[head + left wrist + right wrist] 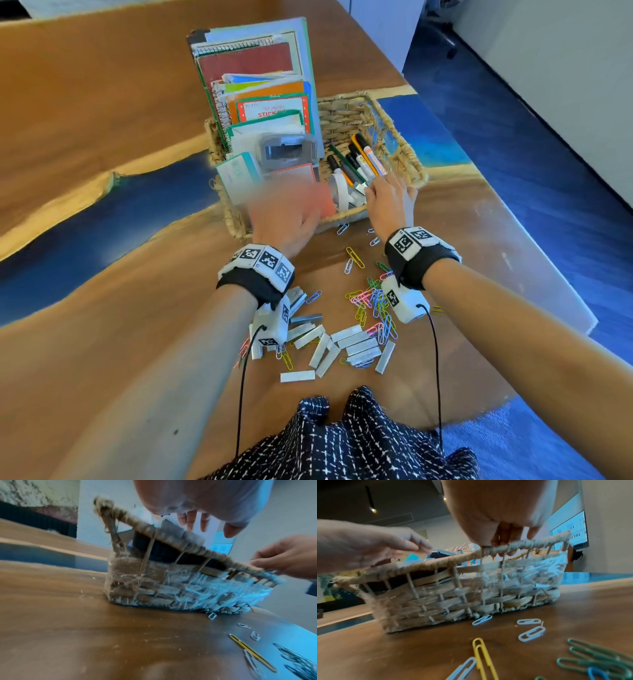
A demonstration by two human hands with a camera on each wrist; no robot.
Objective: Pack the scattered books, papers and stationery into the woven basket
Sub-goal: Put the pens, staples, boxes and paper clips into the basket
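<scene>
Both hands reach over the woven basket (370, 113): left hand (287, 219) blurred, fingers spread, holding nothing; right hand (388, 202) fingers curled over the near rim; paper clips (373, 305) litter the surface (102, 102).

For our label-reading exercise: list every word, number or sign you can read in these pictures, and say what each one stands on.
"STICK": red capitals on the white, red-bordered label pad standing in the woven basket; the smaller lines above it are too blurred.
Orange-and-white marker pen: barrel print too small to read.
Teal-edged white packet: blurred, unreadable.
Black-and-white square code tags on the wristbands: patterns, no words.
</scene>
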